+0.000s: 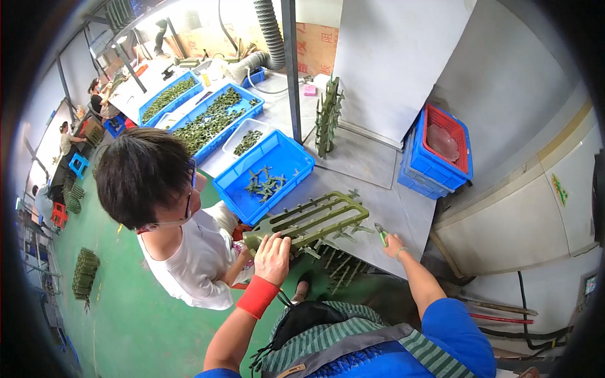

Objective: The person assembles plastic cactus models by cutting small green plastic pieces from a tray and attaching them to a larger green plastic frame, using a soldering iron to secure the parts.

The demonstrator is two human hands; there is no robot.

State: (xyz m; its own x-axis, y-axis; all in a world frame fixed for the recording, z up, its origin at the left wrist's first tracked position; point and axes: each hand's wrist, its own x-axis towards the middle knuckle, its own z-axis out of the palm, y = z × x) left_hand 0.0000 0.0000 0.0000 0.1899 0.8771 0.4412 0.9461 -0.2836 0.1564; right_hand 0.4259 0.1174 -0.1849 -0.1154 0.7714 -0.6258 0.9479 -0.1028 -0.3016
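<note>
Left fingers (276, 246) grip an olive-green slotted rack (329, 229), likely stiff, best held by its edge; right fingers (394, 241) clasp green-handled pliers (382, 237) beside it.

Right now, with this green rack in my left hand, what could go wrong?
Your left hand grips the green rack near one end, so its far end might tip. The co-worker is close beside the held end and could get bumped. The green-handled tool in your right hand might catch the rack if brought nearer.
</note>
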